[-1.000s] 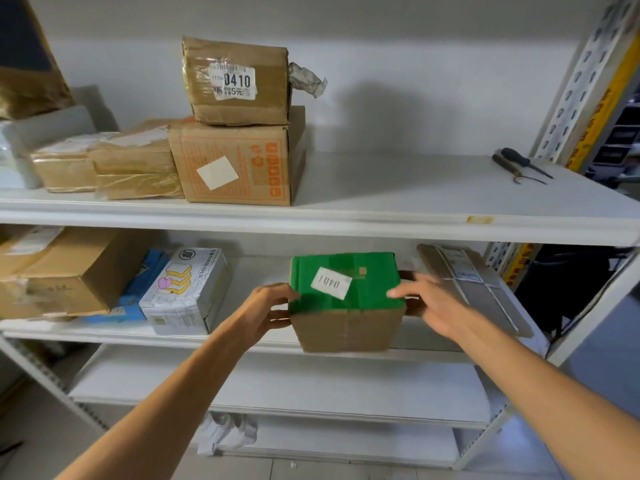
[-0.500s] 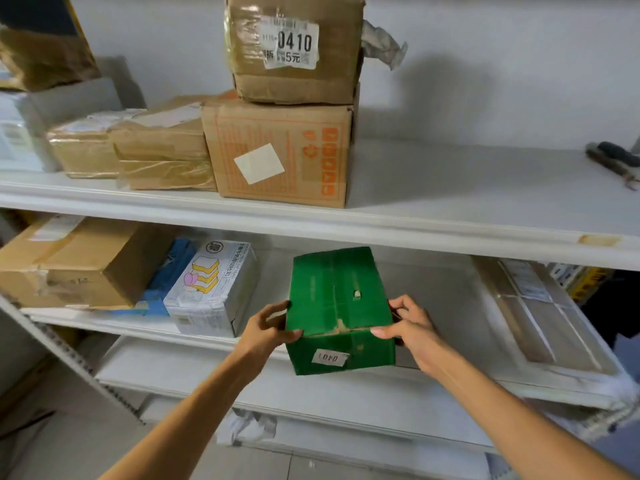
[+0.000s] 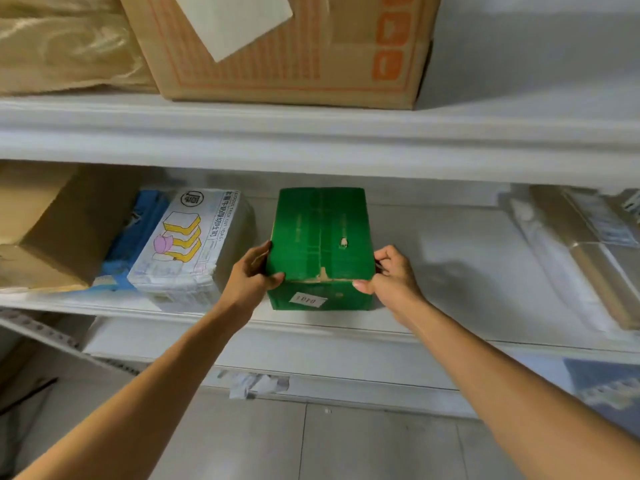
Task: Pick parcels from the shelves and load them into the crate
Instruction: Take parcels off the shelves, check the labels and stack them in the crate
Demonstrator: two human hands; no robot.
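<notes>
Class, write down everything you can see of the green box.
The green box is cardboard, its top flaps meeting at a centre seam, with a small hole in the top and a worn brown front edge. A white label sits on its front face. It is level at the front of the middle shelf. The left hand and right hand grip its near corners, thumbs on top.

Single head-worn wide-angle cam is looking fwd & down, close in on the shelving. Middle shelf (image 3: 450,271) is filling mid-frame w/ green parcel (image 3: 320,237) dead ctr; upper shelf (image 3: 311,133) is crossing the top, floor (image 3: 346,445) showing at btm. Left arm (image 3: 138,393) & right arm (image 3: 502,375) are running in from the lower corners.
</notes>
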